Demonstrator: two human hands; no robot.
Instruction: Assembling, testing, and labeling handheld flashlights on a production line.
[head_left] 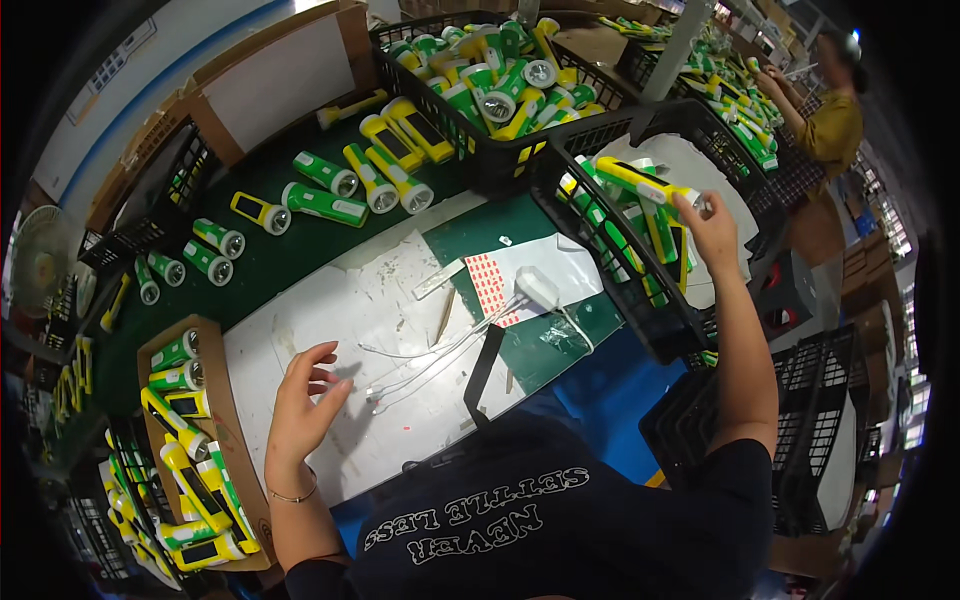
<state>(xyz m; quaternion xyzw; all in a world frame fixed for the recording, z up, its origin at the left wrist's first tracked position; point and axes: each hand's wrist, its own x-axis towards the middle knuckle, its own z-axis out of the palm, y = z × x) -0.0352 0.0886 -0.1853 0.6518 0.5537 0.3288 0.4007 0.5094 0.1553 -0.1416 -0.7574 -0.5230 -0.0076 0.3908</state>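
Observation:
At the right, my right hand (712, 230) grips a yellow and green flashlight (640, 180) by its lens end. It is held over a black plastic crate (590, 262) with several more flashlights inside. My left hand (308, 400) hovers above the white work surface (300, 318), fingers apart and holding nothing. Close to it lie thin white charging cables (430, 362), which run to a white charger block (537, 288). A sheet of red stickers (490, 285) rests beside the block.
Loose flashlights (325, 203) lie across the green table's far side. A cardboard box (160, 440) of flashlights stands left; a full black crate (500, 150) stands at the back. Stacked black crates (800, 400) are at lower right. Another person (835, 120) works at far right.

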